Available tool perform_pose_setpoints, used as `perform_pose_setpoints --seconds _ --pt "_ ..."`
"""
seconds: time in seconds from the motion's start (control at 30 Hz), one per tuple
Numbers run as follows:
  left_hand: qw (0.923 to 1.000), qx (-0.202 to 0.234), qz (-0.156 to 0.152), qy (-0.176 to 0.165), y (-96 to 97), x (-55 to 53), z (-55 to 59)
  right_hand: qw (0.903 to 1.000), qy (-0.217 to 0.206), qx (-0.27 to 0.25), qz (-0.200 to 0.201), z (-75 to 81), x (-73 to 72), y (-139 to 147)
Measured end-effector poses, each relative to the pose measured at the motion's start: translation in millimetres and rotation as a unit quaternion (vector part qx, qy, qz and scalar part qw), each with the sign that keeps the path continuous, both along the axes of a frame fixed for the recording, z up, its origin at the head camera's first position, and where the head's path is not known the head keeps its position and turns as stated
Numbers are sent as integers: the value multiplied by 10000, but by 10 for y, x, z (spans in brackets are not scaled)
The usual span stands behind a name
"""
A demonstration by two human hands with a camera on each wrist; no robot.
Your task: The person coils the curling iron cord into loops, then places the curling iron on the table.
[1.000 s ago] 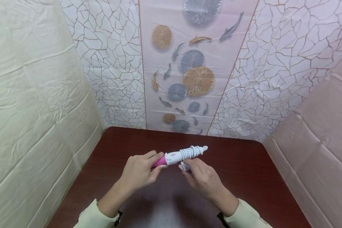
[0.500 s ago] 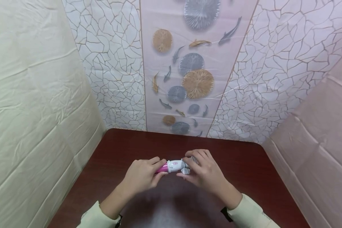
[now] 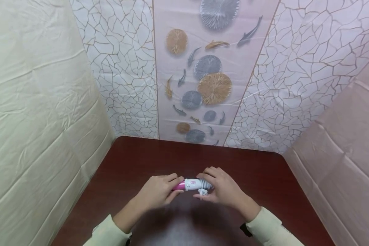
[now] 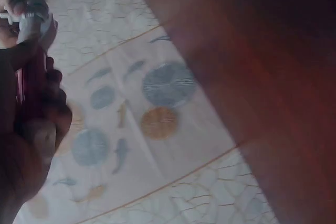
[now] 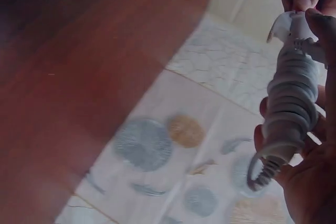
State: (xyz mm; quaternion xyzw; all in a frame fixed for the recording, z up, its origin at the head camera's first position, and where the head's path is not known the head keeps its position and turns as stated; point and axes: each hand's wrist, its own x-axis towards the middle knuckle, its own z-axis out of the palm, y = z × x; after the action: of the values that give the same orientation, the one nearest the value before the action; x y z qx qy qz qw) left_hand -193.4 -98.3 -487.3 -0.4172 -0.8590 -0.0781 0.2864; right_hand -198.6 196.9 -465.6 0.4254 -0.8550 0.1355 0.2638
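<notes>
Both hands hold a pink-and-white hair styling iron (image 3: 192,185) above the table. My left hand (image 3: 155,193) grips its pink barrel (image 3: 179,186), which is dark and partly covered by fingers in the left wrist view. My right hand (image 3: 226,191) curls around the white handle, where a pale cord (image 5: 291,103) is wound in several turns. Below the handle, by the right thumb, sits a small white piece (image 3: 203,192) that looks like the plug. A loose cord loop (image 5: 253,174) and the ribbed cord end show in the right wrist view; the right hand hides them in the head view.
A dark red-brown table (image 3: 135,160) lies underneath. Behind it hangs a patterned cloth (image 3: 193,68) with fish and round shapes. Cream cloth walls (image 3: 43,112) close in the left and right sides.
Both hands and the iron have come lower and closer to the person. The right hand has shifted from pinching the plug-like piece to reaching over the coiled cord, covering the handle's end.
</notes>
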Motion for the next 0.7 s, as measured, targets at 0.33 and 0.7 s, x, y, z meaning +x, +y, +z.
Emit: perform_pose_setpoints --seconds 0.33,0.7 --pt "9902 -57 -475 -1309 42 -244 -406 9995 133 256 -115 -565 -98 130" --pt "9859 -813 -131 -1455 233 -368 -769 9918 -795 914 -401 -935 -96 269"
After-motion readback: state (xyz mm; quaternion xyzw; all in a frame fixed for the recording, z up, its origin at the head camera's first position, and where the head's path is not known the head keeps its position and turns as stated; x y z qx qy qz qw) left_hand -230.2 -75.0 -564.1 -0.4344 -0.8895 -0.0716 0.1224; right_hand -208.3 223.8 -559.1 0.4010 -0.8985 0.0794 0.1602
